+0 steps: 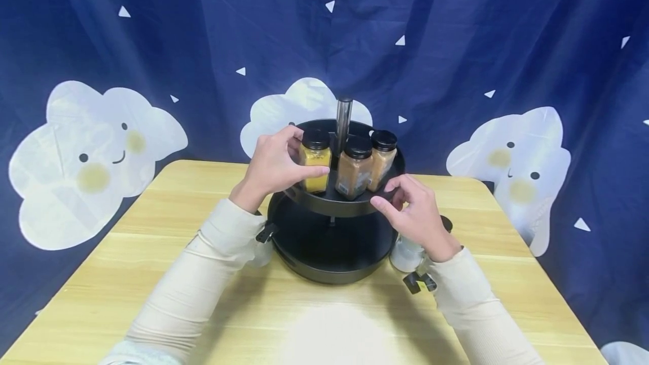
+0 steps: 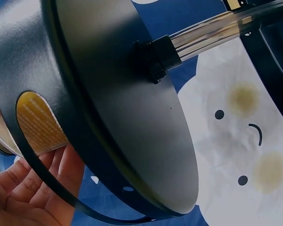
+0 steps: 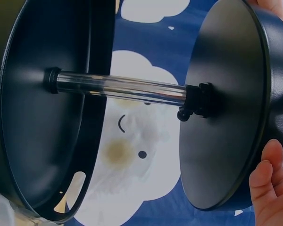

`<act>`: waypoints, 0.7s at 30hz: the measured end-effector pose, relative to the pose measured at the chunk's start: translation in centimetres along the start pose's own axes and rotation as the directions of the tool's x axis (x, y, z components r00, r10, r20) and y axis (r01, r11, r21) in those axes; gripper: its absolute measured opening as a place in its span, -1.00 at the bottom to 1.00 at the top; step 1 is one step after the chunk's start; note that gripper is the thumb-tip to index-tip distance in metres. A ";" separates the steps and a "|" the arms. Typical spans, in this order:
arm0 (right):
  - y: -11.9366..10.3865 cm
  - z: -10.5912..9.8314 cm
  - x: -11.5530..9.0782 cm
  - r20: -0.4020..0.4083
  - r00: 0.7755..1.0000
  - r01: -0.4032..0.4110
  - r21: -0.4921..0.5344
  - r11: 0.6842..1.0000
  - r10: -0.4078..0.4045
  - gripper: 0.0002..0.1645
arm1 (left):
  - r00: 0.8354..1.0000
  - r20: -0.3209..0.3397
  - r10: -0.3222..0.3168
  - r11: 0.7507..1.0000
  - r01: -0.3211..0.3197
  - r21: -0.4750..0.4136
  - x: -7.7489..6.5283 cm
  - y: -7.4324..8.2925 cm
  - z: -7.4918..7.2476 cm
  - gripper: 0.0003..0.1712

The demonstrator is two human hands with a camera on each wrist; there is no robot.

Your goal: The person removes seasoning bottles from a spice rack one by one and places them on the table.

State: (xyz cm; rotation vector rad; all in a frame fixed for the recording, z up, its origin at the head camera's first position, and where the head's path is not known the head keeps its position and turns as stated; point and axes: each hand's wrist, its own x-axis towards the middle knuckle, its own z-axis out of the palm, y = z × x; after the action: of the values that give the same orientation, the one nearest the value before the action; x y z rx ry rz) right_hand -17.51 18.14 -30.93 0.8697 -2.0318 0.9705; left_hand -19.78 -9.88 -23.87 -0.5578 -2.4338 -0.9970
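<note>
Pinching a likely slick, clear, black-lidded, yellow-filled jar (image 1: 315,157) mid-body is the left hand (image 1: 274,163); the right hand (image 1: 418,216) is curving, loosely spread.

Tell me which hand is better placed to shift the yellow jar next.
Probably the left hand: its thumb and fingers are around the yellow jar. The right hand is near the upper tray's rim, with two brown jars between it and the yellow one.

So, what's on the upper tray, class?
The upper tray holds a yellow jar, a brown jar and a tan jar, with a pole behind them. The left hand covers part of the yellow jar; the jars hide some tray floor.
</note>
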 end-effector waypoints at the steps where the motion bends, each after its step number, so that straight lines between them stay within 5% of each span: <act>1: 0.0 0.0 0.0 -0.002 1.000 0.002 -0.001 1.000 -0.002 -0.35 | 1.000 -0.001 0.001 1.000 -0.001 0.002 0.0 0.0 0.0 -0.26; 21: 0.1 0.0 0.0 0.015 1.000 -0.022 0.015 1.000 0.022 -0.37 | 1.000 -0.018 -0.002 1.000 0.002 0.007 0.1 0.1 -0.4 -0.31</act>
State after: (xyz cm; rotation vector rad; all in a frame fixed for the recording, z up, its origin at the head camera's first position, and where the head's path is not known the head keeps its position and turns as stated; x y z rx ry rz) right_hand -17.55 18.24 -30.97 0.8666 -2.0534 0.9953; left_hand -19.72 -10.05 -23.48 -0.5412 -2.4216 -0.9899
